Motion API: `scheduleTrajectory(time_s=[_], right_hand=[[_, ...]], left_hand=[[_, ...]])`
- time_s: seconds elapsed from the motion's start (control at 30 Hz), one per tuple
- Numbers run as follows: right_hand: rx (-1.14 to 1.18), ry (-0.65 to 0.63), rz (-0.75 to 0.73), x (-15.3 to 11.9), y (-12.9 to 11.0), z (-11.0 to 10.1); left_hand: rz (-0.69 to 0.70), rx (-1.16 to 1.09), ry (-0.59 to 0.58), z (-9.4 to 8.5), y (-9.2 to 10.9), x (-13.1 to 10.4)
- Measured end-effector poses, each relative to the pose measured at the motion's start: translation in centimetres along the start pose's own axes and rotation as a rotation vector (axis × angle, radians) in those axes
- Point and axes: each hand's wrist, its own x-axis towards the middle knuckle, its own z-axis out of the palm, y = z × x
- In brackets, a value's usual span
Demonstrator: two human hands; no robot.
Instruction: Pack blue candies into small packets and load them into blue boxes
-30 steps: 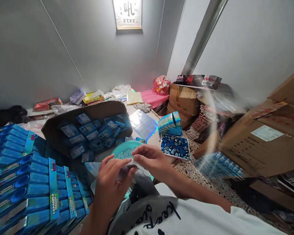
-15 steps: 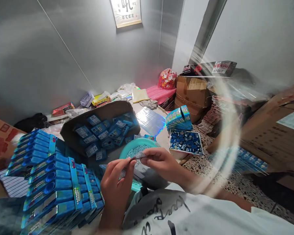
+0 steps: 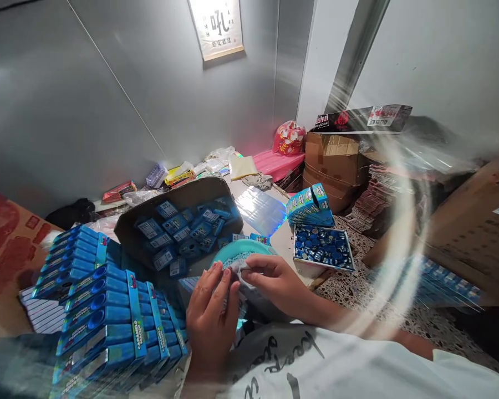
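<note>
My right hand (image 3: 274,280) pinches a small clear plastic bag (image 3: 238,270) by its edge, over a turquoise basin (image 3: 245,244) of small pale blue balls (image 3: 233,260). Just left of it, my left hand (image 3: 214,305) has its fingers stretched out beside the bag, partly hiding something clear behind them. An open cardboard box (image 3: 128,244) holding small blue cartons (image 3: 177,223) lies beyond the basin. Right of the basin stands a white box (image 3: 349,257) filled with blue and silver round pieces (image 3: 322,244).
Stacked blue cartons with round holes (image 3: 103,310) stand at the left. Flat blue cartons (image 3: 307,205) lean behind the white box. Brown cardboard boxes (image 3: 336,166) and a red patterned bag (image 3: 290,138) are at the back. Another large carton (image 3: 466,221) is at the right.
My left fingers have come off the bag's edge and spread out, while my right hand keeps its pinch. The view has shifted, so the surroundings appear a little further right.
</note>
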Motion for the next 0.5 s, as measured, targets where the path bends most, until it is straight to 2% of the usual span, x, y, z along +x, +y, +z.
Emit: scheduleTrajectory(time_s=[0.23,0.33,0.4,0.43,0.5], right_hand=[[0.059,-0.006,0.030,0.2,0.2,0.1],[0.060,0.045,0.032,0.5,0.6,0.2],[0.031,0.106,0.052,0.9,1.3,0.0],[0.017,0.136,0.078,1.2,1.7,-0.3],[0.005,0.212,0.136,1.9,3.2,-1.2]], left_hand=[[0.043,0.073,-0.025,-0.1,0.6,0.0],[0.072,-0.065,-0.080,-0.4,1.0,-0.9],[-0.090,-0.301,-0.051,-1.4,1.0,-1.5],[-0.235,-0.426,0.034,-2.4,0.8,-1.7],[-0.565,-0.563,0.336,-5.2,0.3,-1.8]])
